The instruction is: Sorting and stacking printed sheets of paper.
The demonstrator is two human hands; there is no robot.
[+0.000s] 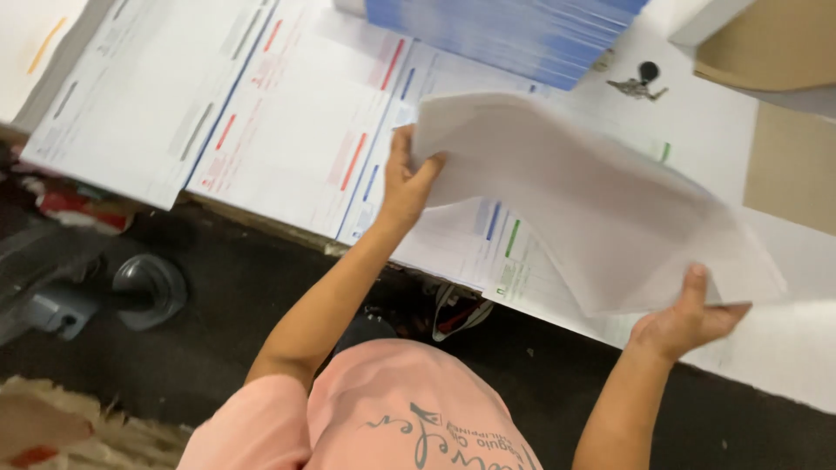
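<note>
- A person standing at a white table (784,348) lifts a loose sheaf of white paper (592,200) clear of the surface, one hand at each end.
- The left hand (405,187) pinches the sheaf's near-left corner, thumb on top and fingers tucked under it.
- The right hand (684,318) supports the lower right edge from beneath, thumb pressed on the top sheet and fingers curled below.
- The sheaf hangs above the table, tilted and sagging in the middle, over a printed form with green marks (505,261).
- Handling it well, by the look of it, calls for even tension between both hands, so that the sheets stay aligned and none slides out of the bowed middle.
- Printed forms lie side by side along the table edge: one with grey marks (131,96) at far left, one with red marks (305,113) next to it, and a narrow strip of one with blue marks (392,122) beside the left hand.
- A blue-edged pile of paper (522,30) sits at the far side of the table, with a set of keys (640,83) just beside it.
- Brown cardboard pieces (775,61) occupy the upper right corner.
- The forms crowd the table under the lifted sheaf; a drooping corner could brush or shift them.
- Below the table edge, a dark floor shows a sandal (457,313) and a grey machine part (78,296), both well apart from the hands.
</note>
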